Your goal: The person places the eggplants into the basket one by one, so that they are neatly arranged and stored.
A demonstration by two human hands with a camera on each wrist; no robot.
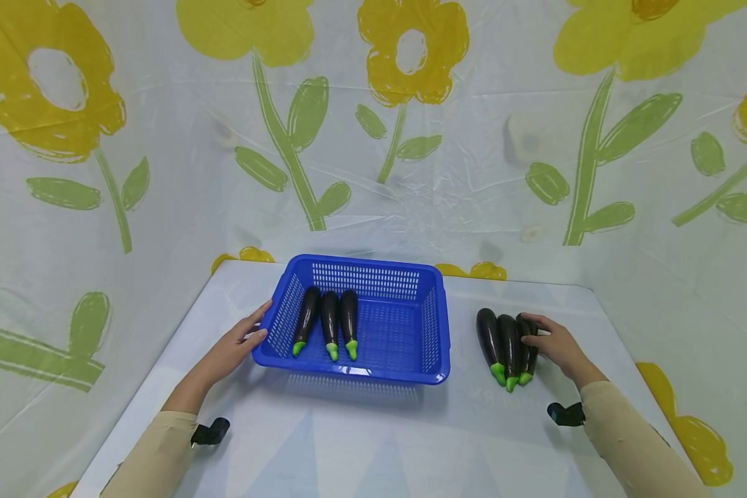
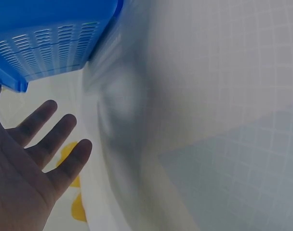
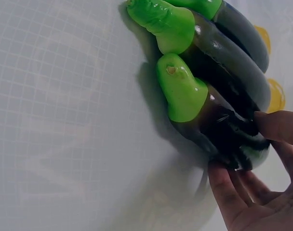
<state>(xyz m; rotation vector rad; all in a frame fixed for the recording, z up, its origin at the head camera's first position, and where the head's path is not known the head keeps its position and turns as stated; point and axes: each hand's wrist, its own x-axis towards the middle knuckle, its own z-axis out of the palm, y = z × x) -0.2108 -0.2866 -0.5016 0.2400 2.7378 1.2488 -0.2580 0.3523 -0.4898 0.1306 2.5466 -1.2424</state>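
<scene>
The step in hand appears to be the moving of aubergines into the blue perforated plastic basket [image 1: 411, 325], and it looks about half done. Three glossy dark purple aubergines with bright green stem caps [image 1: 330, 322] are already laid side by side in the left part of the basket, caps toward the person. Three more dark purple aubergines with green caps [image 1: 504, 346] are grouped on the white gridded table [image 1: 361, 443], to the right of the basket and clear of its wall.

The right hand [image 1: 557, 346] is placed on the aubergine of that group farthest from the basket [image 3: 209, 115]. In the right wrist view the fingers are curled under its dark end and the thumb is set on top, so it is judged to be gripped though not yet lifted; it is touching its neighbour.

The left hand [image 1: 236, 346] is held at the left wall of the basket with fingers spread and nearly straight; nothing is gripped, and whether the plastic is actually touched cannot be told.

The next move is judged to call for a lift clear of the neighbouring aubergine, a carry leftward over the basket rim, and a placement in the vacant right part beside the three already there.
</scene>
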